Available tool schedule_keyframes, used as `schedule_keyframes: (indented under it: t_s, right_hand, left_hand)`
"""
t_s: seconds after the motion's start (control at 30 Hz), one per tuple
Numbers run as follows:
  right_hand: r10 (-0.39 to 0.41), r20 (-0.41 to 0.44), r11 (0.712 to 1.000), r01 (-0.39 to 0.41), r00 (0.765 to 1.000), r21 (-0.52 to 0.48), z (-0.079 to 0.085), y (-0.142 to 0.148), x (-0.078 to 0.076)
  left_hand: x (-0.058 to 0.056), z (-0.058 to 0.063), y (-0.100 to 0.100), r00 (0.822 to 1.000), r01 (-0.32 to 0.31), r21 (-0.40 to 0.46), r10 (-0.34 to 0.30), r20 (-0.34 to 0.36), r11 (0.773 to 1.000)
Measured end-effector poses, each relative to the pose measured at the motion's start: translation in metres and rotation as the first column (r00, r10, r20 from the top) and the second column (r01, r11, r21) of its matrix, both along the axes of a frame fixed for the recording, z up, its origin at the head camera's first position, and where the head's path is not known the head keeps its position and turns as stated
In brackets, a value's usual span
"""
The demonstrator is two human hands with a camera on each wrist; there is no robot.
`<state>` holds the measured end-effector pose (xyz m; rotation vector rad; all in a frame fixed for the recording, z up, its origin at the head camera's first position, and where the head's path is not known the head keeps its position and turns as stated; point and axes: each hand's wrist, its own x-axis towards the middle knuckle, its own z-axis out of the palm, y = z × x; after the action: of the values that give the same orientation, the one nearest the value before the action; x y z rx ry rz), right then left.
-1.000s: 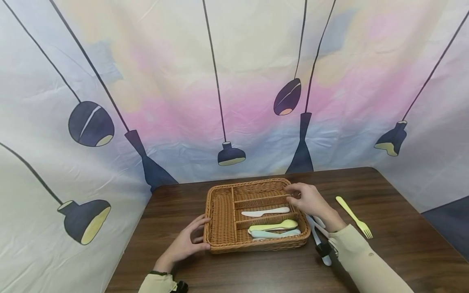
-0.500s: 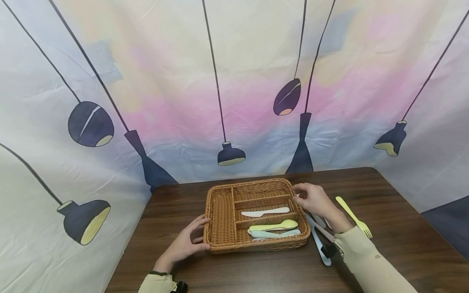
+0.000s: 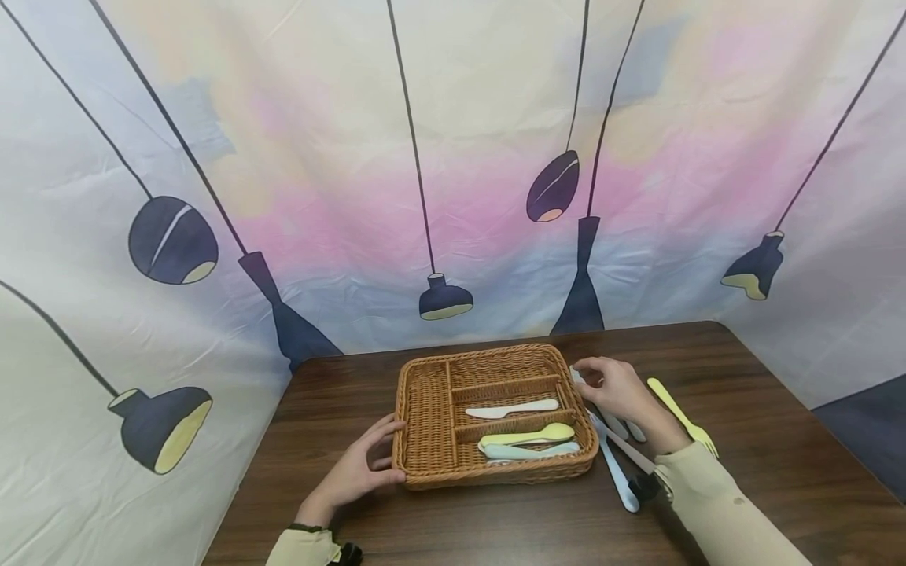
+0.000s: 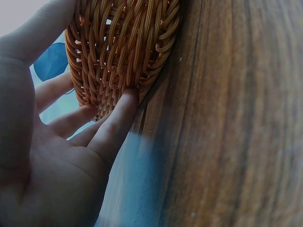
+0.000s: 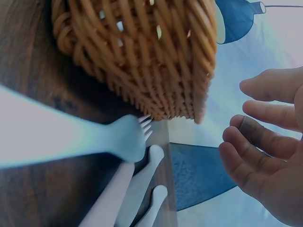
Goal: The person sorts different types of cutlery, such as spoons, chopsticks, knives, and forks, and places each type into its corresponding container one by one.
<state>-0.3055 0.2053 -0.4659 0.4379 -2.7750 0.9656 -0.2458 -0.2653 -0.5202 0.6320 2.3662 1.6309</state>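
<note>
- Drawn rightward since the earlier frame, the right hand [image 3: 619, 387] hangs just outside the right rim of the wicker cutlery basket [image 3: 488, 477], fingers loosely bent, gripping nothing.
- Fingers of the left hand [image 3: 356, 468], nearly straight, touch the basket's left end, probably steadying it on the tabletop [image 3: 495, 527].
- Inside the basket, a white knife [image 3: 511, 409] lies in the middle right-hand compartment; a yellow spoon [image 3: 527, 436] and pale blue cutlery [image 3: 524, 453] share the nearest one, seemingly sorted by kind.
- Right of the basket, a light-blue utensil [image 3: 617, 472] lies just beside it, a yellow fork [image 3: 672, 405] farther out, both apparently unsorted.
</note>
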Motion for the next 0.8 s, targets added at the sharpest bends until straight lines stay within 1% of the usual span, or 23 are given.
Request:
schedule_keyframes:
  t_s: [0.13,0.43,0.67,0.8]
  right_hand:
    - [0.0,0.011,1.0,0.0,1.0,0.002,-0.005,0.004,0.001]
    - [-0.026,0.025,0.999,0.025,0.999,0.041,-0.019,0.017,0.0]
    - [-0.061,0.085,0.995,0.054,0.994,0.085,-0.03,0.022,-0.001]
    - [-0.075,0.096,0.992,0.065,0.993,0.11,-0.036,0.025,-0.003]
  left_hand:
    - [0.0,0.0,-0.001,1.0,0.001,0.003,-0.001,-0.002,1.0]
    - [-0.001,0.0,0.0,1.0,0.007,0.021,-0.008,0.01,1.0]
    - [0.0,0.0,0.0,1.0,0.016,0.021,-0.016,0.003,1.0]
    - [-0.001,-0.001,-0.001,1.0,0.02,0.024,-0.02,0.005,1.0]
